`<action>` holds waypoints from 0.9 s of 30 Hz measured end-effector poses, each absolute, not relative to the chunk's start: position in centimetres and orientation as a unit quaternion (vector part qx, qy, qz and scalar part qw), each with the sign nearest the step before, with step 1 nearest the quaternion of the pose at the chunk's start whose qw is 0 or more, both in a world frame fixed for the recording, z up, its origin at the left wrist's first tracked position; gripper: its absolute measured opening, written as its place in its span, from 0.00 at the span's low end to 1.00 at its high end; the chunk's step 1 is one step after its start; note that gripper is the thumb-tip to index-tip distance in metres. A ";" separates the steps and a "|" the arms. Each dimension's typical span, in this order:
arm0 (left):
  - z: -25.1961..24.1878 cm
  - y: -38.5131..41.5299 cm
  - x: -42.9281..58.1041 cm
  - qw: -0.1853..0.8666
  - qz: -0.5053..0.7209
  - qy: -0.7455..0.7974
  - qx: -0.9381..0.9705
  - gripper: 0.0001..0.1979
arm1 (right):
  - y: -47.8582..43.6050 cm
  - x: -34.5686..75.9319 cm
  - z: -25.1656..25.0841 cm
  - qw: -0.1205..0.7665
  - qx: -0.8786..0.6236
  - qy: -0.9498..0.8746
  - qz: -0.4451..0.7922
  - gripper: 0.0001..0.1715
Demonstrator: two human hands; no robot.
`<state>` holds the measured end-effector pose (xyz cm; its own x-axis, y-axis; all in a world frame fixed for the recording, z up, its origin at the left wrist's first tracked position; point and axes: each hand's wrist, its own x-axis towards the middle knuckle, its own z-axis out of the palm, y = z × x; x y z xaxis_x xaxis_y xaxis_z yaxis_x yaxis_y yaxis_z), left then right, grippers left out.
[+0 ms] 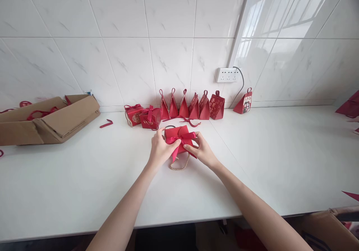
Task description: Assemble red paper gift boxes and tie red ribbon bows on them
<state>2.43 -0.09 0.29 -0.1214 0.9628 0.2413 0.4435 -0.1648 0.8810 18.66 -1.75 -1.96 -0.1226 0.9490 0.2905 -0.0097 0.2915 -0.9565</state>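
A small red gift box (183, 129) stands on the white table in front of me, with a shiny red ribbon bow (185, 136) across it. A twisted gold cord handle (180, 168) hangs out on its near side. My left hand (162, 144) is closed at the left of the box, its thumb pressing the bow near the knot and its fingers along the box's side. On the other side, my right hand (202, 151) pinches the right loop of the bow between thumb and fingers. Parts of the box are hidden by both hands.
Two red boxes with bows (150, 117) and several red triangular boxes (183, 107) line the wall. Another triangular box (243, 103) stands right, below a power strip (228, 75). Loose ribbon pieces (106, 124) lie about. An open cardboard carton (67, 122) is at left.
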 end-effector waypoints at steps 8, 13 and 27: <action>-0.9 1.0 2.1 0.478 0.501 0.421 0.586 0.28 | -1.4 20.3 -2.4 0.462 -0.382 -0.696 0.395 0.51; -1.3 1.1 1.5 0.550 0.476 0.343 0.594 0.26 | -1.5 20.8 -1.9 0.419 -0.398 -0.734 0.357 0.68; -2.9 3.7 0.2 0.413 0.568 0.484 0.522 0.10 | -13.6 24.1 0.3 0.535 -0.347 -0.302 0.708 0.43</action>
<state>0.25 3.66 -2.95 -0.1150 0.9744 0.1930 0.0367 -0.1900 0.9811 24.06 -13.62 0.30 -0.1859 0.9679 -0.1690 -0.5483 -0.2449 -0.7996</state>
